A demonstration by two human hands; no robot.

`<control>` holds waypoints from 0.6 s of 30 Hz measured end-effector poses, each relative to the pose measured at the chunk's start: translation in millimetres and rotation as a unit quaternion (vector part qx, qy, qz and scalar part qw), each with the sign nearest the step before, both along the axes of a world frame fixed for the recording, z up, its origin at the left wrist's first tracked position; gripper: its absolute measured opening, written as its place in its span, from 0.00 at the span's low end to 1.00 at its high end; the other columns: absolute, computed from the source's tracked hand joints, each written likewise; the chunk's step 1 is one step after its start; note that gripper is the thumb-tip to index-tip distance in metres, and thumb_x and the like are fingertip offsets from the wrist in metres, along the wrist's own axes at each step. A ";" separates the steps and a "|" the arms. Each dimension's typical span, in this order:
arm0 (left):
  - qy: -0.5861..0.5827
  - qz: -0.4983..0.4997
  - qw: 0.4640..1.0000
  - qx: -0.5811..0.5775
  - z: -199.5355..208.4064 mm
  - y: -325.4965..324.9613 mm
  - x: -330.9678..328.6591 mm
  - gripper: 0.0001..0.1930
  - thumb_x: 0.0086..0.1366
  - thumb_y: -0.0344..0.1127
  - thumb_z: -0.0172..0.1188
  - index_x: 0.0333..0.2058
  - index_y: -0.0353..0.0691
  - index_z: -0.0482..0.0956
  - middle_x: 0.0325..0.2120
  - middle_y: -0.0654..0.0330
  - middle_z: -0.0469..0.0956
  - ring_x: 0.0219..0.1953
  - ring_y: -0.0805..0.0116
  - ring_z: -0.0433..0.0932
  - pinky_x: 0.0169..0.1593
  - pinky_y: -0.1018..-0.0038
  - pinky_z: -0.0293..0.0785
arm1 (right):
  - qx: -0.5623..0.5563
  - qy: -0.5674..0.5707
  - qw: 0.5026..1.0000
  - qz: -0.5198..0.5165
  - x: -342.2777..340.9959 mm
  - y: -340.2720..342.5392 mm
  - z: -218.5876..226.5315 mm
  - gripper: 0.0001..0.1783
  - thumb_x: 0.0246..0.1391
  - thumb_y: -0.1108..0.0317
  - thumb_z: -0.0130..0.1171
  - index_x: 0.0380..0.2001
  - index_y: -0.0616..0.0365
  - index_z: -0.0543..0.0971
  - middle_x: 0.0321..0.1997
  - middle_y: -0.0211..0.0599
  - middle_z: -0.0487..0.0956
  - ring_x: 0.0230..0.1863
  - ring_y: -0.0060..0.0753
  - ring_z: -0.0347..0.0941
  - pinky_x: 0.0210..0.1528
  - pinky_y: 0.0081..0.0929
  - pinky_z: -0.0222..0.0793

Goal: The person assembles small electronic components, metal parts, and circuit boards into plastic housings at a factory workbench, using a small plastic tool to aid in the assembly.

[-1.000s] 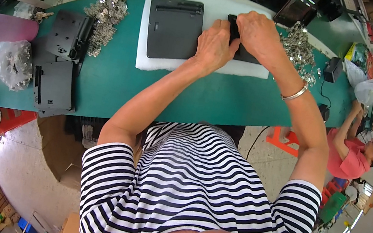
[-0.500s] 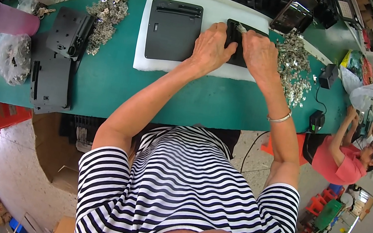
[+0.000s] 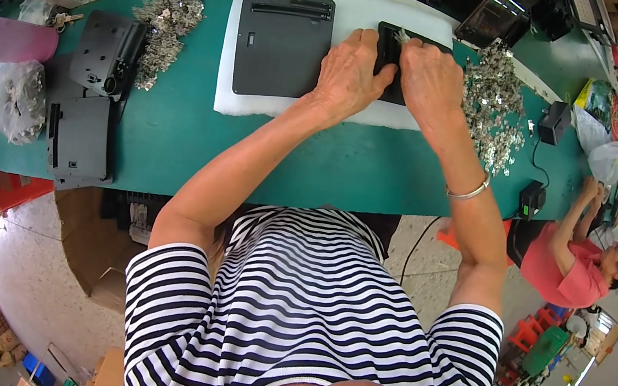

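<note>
Two dark plastic panels lie on a white foam sheet (image 3: pixel 274 108). The left panel (image 3: pixel 280 51) is fully visible, with a long slot along its far edge. Both hands work over the right panel (image 3: pixel 388 51), covering much of it. My left hand (image 3: pixel 348 76) is closed at its left edge, thumb lying over the surface. My right hand (image 3: pixel 432 82) is curled over the panel's far part, with its fingers pinched. Small pale metal pieces (image 3: pixel 401 36) show at those fingertips; their exact shape is too small to make out.
Heaps of small silvery metal pieces lie left (image 3: pixel 170 20) and right (image 3: pixel 494 102) of the foam. More dark panels (image 3: pixel 83 137), a pink cup (image 3: pixel 17 44) and a plastic bag (image 3: pixel 18 96) are at the left. A co-worker (image 3: pixel 573 264) sits at the right.
The whole view has shifted slightly. Both hands stay over the right panel, with the right fingers moved only a little and the metal pieces still at their tips.
</note>
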State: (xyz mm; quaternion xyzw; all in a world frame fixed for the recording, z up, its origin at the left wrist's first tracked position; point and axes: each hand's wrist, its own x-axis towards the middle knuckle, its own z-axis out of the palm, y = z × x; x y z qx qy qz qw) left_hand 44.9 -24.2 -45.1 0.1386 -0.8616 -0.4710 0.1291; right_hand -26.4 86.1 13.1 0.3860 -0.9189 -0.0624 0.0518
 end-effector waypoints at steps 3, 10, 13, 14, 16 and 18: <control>0.011 0.004 1.000 -0.007 0.3 0.8 0.3 0.17 0.54 0.36 0.67 0.31 0.30 0.70 0.29 0.50 0.75 0.29 0.50 0.76 0.34 0.58 0.72 | 0.041 0.018 0.998 0.049 -3.9 -3.8 8.9 0.04 0.49 0.72 0.57 0.23 0.59 0.78 0.27 0.45 0.81 0.31 0.46 0.82 0.30 0.37 0.79; 0.011 0.001 1.000 -0.019 4.9 0.6 -0.1 0.16 0.55 0.35 0.68 0.32 0.30 0.71 0.28 0.50 0.75 0.28 0.52 0.75 0.34 0.58 0.71 | 0.049 0.024 0.991 0.123 -21.8 -2.4 12.1 0.05 0.49 0.70 0.57 0.25 0.58 0.80 0.25 0.42 0.80 0.31 0.44 0.81 0.30 0.36 0.79; 0.028 0.001 1.000 -0.014 -3.9 0.9 -0.2 0.17 0.55 0.35 0.68 0.35 0.29 0.72 0.27 0.50 0.75 0.27 0.55 0.75 0.33 0.60 0.71 | -0.012 0.009 0.995 0.096 -25.3 14.7 -6.4 0.06 0.51 0.70 0.57 0.27 0.60 0.79 0.25 0.44 0.80 0.29 0.49 0.81 0.29 0.39 0.78; 0.038 0.002 0.999 -0.008 -5.7 0.7 -1.4 0.18 0.55 0.35 0.68 0.37 0.28 0.73 0.26 0.51 0.75 0.26 0.56 0.75 0.33 0.61 0.71 | -0.060 -0.007 0.996 0.061 -25.5 21.0 -12.7 0.07 0.53 0.69 0.57 0.26 0.61 0.79 0.25 0.45 0.80 0.28 0.52 0.80 0.28 0.41 0.77; 0.036 -0.002 0.999 -0.007 -4.7 -1.0 0.5 0.19 0.55 0.35 0.69 0.38 0.27 0.74 0.26 0.51 0.75 0.26 0.58 0.75 0.32 0.62 0.72 | -0.109 -0.028 0.993 0.029 -17.2 27.1 -11.1 0.09 0.55 0.67 0.57 0.26 0.62 0.78 0.25 0.46 0.80 0.27 0.54 0.79 0.28 0.42 0.77; 0.032 -0.007 0.999 -0.005 -3.3 -3.6 1.3 0.20 0.55 0.35 0.69 0.40 0.26 0.74 0.25 0.52 0.75 0.25 0.59 0.74 0.32 0.63 0.72 | -0.170 -0.024 0.985 0.015 -2.0 37.2 -4.0 0.13 0.60 0.63 0.55 0.25 0.61 0.77 0.25 0.45 0.80 0.24 0.54 0.78 0.26 0.44 0.75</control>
